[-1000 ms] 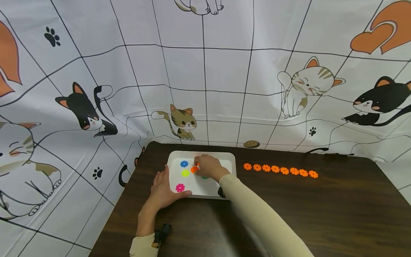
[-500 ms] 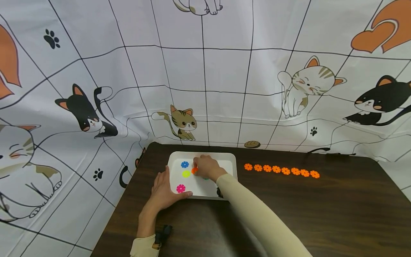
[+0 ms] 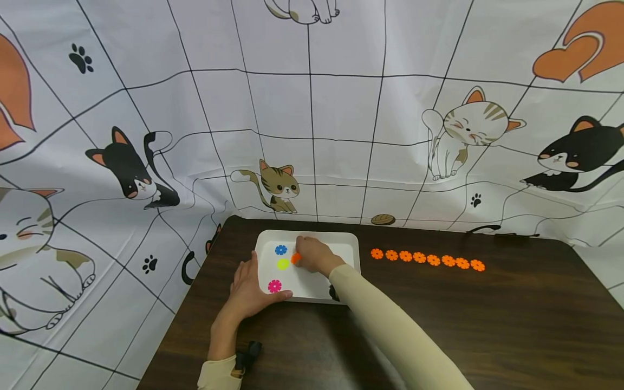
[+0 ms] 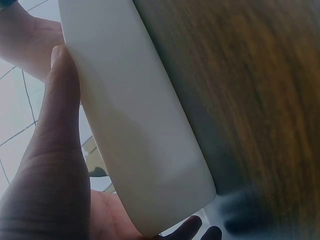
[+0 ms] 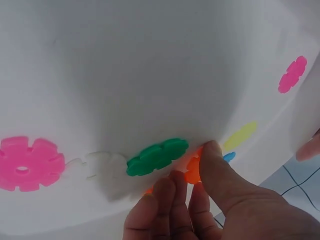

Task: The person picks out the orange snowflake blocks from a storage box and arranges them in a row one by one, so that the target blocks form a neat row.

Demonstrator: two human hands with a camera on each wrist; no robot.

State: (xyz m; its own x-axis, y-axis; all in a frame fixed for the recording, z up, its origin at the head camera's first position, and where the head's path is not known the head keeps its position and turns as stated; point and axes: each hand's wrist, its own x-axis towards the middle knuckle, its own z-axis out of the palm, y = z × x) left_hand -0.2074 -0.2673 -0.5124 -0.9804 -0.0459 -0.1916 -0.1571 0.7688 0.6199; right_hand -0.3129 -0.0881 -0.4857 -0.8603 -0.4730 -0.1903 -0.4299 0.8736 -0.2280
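A white tray lies on the dark wooden table, holding several notched plastic flower discs. At its front left corner my left hand grips the tray, thumb along the front rim and fingers by the left side. My right hand is inside the tray, pinching an orange flower disc between thumb and fingers. Close to those fingers lies a green disc, with a white disc and a pink disc farther off. Toward the tray's left are a blue disc, a yellow disc and another pink disc.
Right of the tray, a row of several orange flower discs runs across the table. A white cloth with cat drawings hangs behind and to the left. Part of another orange piece shows behind the right fingers.
The right hand stays over the same part of the tray, shifting only slightly. A green piece that showed beside it in the head view is now hidden. The left hand has not visibly moved.
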